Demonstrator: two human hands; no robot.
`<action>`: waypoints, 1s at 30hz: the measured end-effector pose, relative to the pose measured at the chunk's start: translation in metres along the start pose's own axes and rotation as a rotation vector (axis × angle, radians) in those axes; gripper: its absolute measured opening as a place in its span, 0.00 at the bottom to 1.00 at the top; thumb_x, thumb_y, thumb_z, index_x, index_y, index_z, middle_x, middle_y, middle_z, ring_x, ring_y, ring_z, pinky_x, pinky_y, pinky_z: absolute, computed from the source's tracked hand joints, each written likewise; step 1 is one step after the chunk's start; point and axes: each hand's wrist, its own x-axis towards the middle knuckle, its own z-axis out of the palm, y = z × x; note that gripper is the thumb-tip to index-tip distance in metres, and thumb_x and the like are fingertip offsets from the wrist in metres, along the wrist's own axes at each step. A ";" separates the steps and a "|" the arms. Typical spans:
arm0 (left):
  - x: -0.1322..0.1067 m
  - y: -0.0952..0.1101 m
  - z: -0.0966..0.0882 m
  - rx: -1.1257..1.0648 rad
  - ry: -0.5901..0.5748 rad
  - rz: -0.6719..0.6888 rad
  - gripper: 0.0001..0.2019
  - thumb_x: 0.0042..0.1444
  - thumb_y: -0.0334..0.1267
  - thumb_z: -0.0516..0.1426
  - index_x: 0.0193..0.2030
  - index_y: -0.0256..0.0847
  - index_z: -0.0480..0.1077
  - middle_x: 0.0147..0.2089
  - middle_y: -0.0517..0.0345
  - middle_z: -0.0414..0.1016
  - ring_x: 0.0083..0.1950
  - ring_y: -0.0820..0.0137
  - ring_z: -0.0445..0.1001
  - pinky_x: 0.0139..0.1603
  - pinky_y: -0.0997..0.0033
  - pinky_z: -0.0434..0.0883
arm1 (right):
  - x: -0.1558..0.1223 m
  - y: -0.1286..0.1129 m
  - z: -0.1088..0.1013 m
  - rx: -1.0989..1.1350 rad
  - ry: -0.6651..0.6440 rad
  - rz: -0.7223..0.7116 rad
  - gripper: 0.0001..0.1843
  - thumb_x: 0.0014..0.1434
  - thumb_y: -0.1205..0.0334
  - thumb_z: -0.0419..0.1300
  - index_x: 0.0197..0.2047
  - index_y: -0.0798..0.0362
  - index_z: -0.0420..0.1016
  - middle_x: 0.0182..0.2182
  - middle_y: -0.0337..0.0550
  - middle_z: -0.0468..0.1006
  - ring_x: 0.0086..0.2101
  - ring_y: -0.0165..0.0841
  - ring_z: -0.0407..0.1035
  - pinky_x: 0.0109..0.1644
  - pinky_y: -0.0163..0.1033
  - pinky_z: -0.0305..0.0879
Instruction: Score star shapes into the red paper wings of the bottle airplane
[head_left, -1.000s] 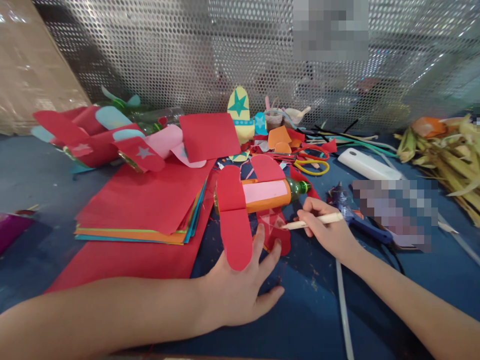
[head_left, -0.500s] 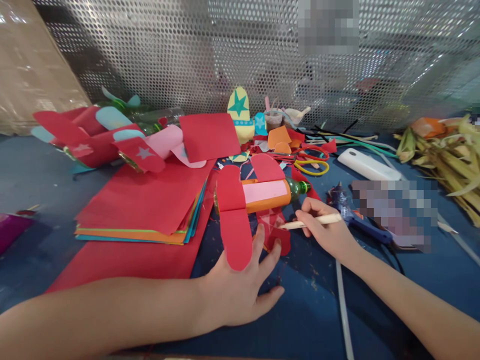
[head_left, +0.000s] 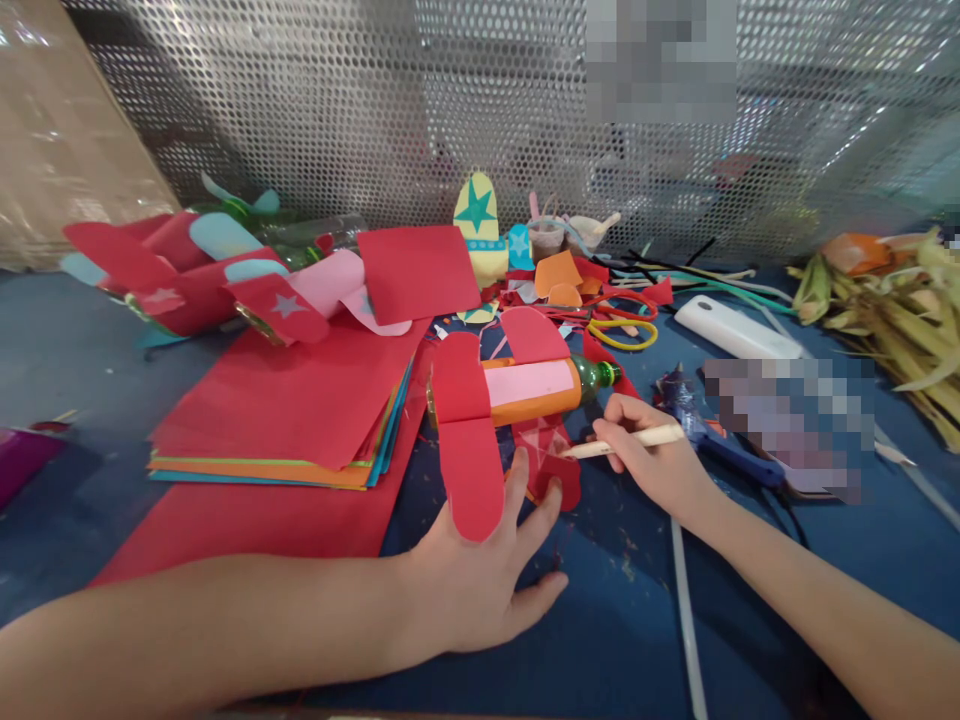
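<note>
My left hand [head_left: 480, 575] lies flat on the blue table [head_left: 615, 620], fingers spread, its fingertips pressing a small red paper piece [head_left: 556, 462] with pale drawn lines. A red paper wing [head_left: 471, 470] partly covers the hand. That wing belongs to a bottle plane [head_left: 529, 388], an orange-wrapped bottle with a pink panel and green neck. My right hand [head_left: 651, 455] is closed on a cream pencil [head_left: 626, 441], whose tip touches the small red piece.
A stack of red and coloured paper sheets [head_left: 292, 410] lies left. Another red paper plane [head_left: 187, 280] sits behind it. Scissors [head_left: 622, 325], a white case [head_left: 735, 330], a blue glue gun [head_left: 712, 430], dry leaves [head_left: 892, 310] and paper scraps crowd the back. A perforated metal wall [head_left: 375, 110] closes the far side.
The pencil tip has shifted slightly over the small red piece. My left hand has stayed still.
</note>
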 end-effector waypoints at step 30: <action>0.000 0.000 -0.001 0.003 -0.015 -0.008 0.31 0.62 0.56 0.45 0.67 0.41 0.56 0.64 0.30 0.57 0.60 0.41 0.63 0.50 0.45 0.68 | 0.001 0.004 0.000 0.007 0.050 0.007 0.14 0.53 0.61 0.52 0.19 0.48 0.54 0.11 0.28 0.55 0.16 0.27 0.52 0.23 0.36 0.50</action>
